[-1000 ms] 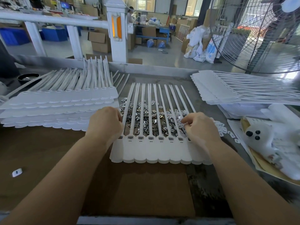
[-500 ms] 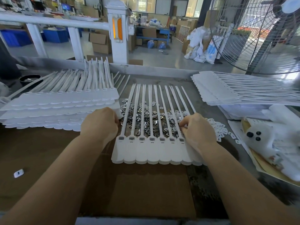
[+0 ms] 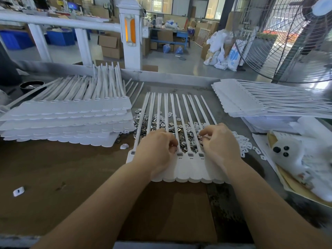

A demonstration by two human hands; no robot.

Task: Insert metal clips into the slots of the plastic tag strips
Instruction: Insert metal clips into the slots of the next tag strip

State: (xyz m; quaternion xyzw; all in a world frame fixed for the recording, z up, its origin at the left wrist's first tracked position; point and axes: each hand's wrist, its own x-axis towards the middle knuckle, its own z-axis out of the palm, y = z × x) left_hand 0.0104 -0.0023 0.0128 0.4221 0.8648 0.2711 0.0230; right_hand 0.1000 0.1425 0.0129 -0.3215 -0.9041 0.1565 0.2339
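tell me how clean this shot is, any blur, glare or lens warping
Head view: wide-angle warping bends the white rail and the fan; bright daylight washes out the right edge; the left hand and right hand are slightly soft; the tag strip reads sharp, without harsh shadows.

Two hands crowd the middle of a workbench [image 3: 53, 169]: the left hand [image 3: 158, 150] and right hand [image 3: 220, 146] sit over a white tag strip [image 3: 190, 168], a heap of metal clips [image 3: 158, 123] just behind them. A stack of tag strips [image 3: 68, 121] walls off the left, a second stack [image 3: 251, 103] the right rear, and a white bundle [image 3: 294, 153] the right edge. Brown cardboard [image 3: 170, 209] lies open toward the near edge and the left front, where only a small white piece [image 3: 18, 191] lies.
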